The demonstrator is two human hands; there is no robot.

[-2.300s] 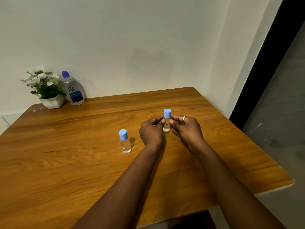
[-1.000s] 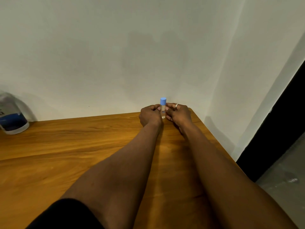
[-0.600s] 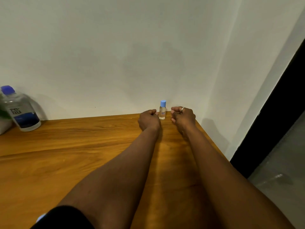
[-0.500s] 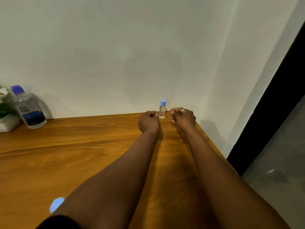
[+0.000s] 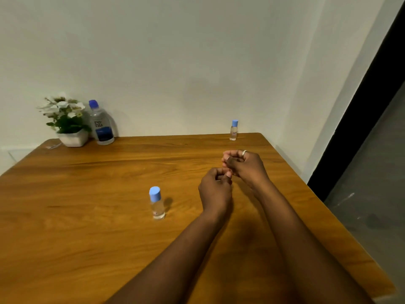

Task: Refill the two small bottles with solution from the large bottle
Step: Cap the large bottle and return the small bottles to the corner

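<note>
With fingers curled on nothing, your left hand (image 5: 215,189) and right hand (image 5: 243,165) risked toppling the light near bottle (image 5: 156,202) when reaching.

Hands (image 5: 215,189) back from far bottle (image 5: 233,130)

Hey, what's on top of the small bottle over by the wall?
A light blue cap sits on the small bottle, upright near the far edge of the table. The cap covers the neck and opening, so those cannot be seen.
</note>
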